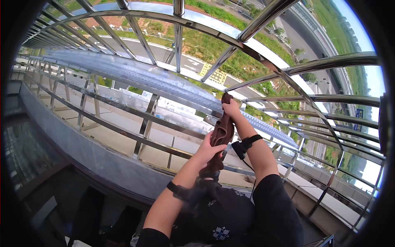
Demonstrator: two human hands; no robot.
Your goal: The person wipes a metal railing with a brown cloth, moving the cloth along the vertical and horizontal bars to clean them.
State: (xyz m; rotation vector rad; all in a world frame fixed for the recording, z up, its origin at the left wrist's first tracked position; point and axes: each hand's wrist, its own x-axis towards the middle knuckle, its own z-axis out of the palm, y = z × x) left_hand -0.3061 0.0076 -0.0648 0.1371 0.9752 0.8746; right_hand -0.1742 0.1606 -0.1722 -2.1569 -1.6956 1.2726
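A brown cloth hangs bunched and folded between my two hands. My right hand grips its upper end, close to the foot of the shiny metal bars of a window guard. Lower down, my left hand is closed around the cloth's middle, thumb across its front. The lower part of the cloth drops towards my dark shirt and is partly hidden behind my left hand and wrist. Each forearm wears a black strap; the right one carries a small black device with a cable.
Curved metal rails with uprights run across in front of me, above a grey sill. A translucent corrugated sheet lies beyond the rails. More bars rise at the right. Far below are a road and grass.
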